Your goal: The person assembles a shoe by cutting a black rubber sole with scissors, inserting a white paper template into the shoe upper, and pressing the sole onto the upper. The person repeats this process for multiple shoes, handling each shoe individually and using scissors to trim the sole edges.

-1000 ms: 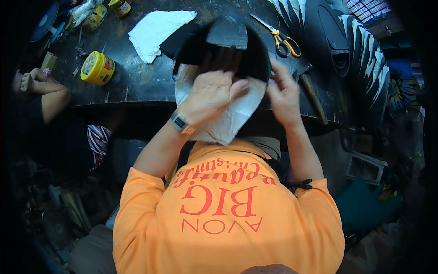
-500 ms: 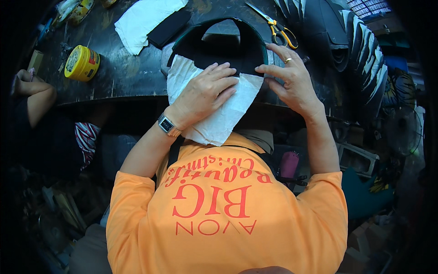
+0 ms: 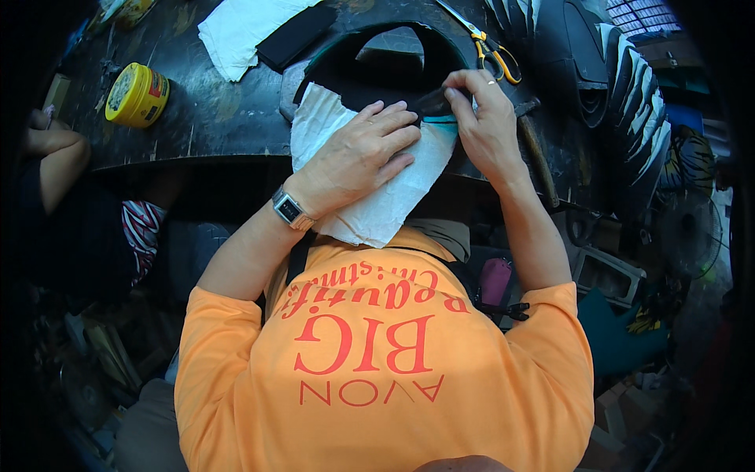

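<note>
Left hand (image 3: 358, 153) lies flat, fingers spread, pressing the white paper pattern (image 3: 377, 200) at the near edge of the dark workbench (image 3: 212, 118), right hand (image 3: 484, 122) pinches the black arched leather piece (image 3: 393, 67) beside it, yellow-handled scissors (image 3: 491, 51) beyond, yellow tin (image 3: 138, 94) far left.

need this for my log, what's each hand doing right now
Left hand: open, pressed flat on the white sheet.
Right hand: fingers pinching the black piece at its edge.
</note>
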Demonstrator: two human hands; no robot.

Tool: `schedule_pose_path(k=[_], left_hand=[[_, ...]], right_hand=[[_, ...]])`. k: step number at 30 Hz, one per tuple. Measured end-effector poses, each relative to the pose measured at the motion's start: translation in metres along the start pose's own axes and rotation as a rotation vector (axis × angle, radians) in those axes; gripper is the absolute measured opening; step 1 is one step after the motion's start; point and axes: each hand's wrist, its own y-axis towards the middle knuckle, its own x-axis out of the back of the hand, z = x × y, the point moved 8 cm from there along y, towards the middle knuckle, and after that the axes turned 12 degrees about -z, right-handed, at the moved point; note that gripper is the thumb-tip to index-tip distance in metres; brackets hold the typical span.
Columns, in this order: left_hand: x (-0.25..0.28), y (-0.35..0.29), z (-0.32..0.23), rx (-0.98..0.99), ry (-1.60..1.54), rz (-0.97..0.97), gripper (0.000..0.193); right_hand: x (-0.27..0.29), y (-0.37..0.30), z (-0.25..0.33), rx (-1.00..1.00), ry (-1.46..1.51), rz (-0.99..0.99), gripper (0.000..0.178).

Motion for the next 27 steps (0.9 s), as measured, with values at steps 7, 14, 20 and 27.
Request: schedule_pose_path(k=[7, 14, 20, 27], left_hand=[[-0.002, 0.001, -0.002, 0.007, 0.055, 0.027, 0.034], [0.002, 0.003, -0.002, 0.058, 0.013, -0.041, 0.039], [0.0, 0.003, -0.004, 0.076, 0.068, -0.022, 0.056], [0.0, 0.003, -0.003, 0.085, 0.069, -0.023, 0.057]], right_hand=[[0.001, 0.0, 0.0, -0.067, 0.13, -0.004, 0.01], [0.018, -0.035, -0.015, 0.025, 0.206, 0.137, 0.014], [0.027, -0.039, -0.018, -0.028, 0.323, 0.035, 0.022], [0.01, -0.053, -0.02, -0.256, 0.278, -0.01, 0.066]])
